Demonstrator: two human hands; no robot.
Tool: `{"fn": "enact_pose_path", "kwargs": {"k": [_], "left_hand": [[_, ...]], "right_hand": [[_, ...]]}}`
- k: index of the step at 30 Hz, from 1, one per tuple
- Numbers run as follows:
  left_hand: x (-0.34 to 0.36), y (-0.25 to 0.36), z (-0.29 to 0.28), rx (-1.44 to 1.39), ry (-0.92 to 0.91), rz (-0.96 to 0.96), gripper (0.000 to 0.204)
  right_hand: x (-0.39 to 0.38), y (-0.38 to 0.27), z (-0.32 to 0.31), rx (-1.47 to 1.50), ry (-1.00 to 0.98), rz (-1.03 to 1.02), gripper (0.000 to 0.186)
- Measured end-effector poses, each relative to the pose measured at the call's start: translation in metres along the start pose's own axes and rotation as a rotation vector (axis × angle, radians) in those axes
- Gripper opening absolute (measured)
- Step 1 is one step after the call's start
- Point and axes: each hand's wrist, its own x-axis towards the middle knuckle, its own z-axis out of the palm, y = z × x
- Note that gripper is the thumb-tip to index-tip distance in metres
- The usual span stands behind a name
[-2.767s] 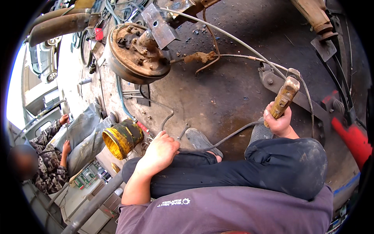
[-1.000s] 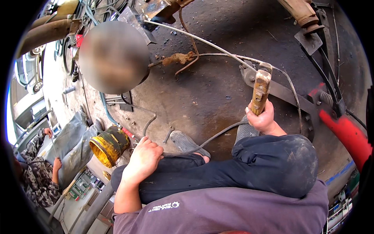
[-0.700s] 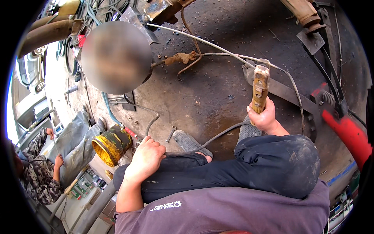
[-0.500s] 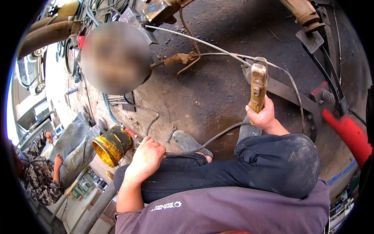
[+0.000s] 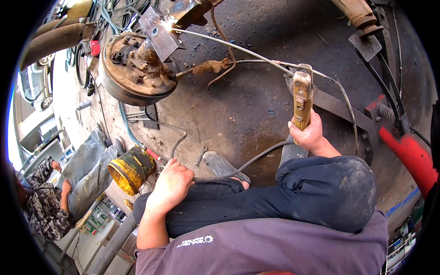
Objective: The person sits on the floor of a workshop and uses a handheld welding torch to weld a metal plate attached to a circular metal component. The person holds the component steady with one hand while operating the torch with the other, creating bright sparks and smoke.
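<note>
My right hand point(image 5: 308, 133) grips a worn yellow electrode holder point(image 5: 301, 98), its welding rod point(image 5: 233, 48) reaching up-left to a grey steel plate point(image 5: 160, 39), where bright sparks point(image 5: 168, 24) fly. Just below the plate is a rusty brake drum point(image 5: 137, 89), with a rusty bent pipe point(image 5: 215, 67) at its right. My left hand point(image 5: 174, 183) is closed on the dark cable point(image 5: 220, 176) over my left knee, near a yellow bucket point(image 5: 132, 169).
A co-worker in camouflage point(image 5: 48, 206) sits at the left. Hoses point(image 5: 128, 128), loose tools and bolts lie on the concrete floor point(image 5: 256, 105). A red metal arm point(image 5: 403, 151) and springs stand at the right, rusty pipes point(image 5: 59, 39) upper left.
Sparks have appeared at the rod's tip. My right hand and holder have edged slightly upward, tilting a little. My left hand has stayed put over the last second.
</note>
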Motion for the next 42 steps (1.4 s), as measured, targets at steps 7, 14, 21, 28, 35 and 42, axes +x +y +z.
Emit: {"fn": "enact_pose_path", "kwargs": {"k": [7,14,21,28,35,42], "left_hand": [[0.001,-0.002,0.001,-0.024,0.007,0.004,0.017],[0.001,-0.004,0.003,-0.041,0.007,0.001,0.016],[0.002,-0.003,0.003,-0.027,0.007,0.004,0.017],[0.005,-0.009,0.009,-0.043,0.011,0.023,0.016],[0.009,-0.007,0.028,0.016,-0.069,0.059,0.015],[0.021,-0.007,0.048,-0.081,-0.100,0.105,0.018]], "right_hand": [[-0.003,0.000,-0.002,0.013,-0.002,-0.008,0.029],[-0.001,-0.005,0.001,0.026,-0.015,0.030,0.029],[-0.002,-0.002,0.000,-0.007,-0.015,0.009,0.031],[0.005,-0.015,-0.005,-0.336,0.020,-0.416,0.033],[-0.005,-0.022,-0.002,0.283,-0.048,0.347,0.036],[-0.009,-0.005,-0.009,0.418,-0.181,-0.056,0.007]]}}
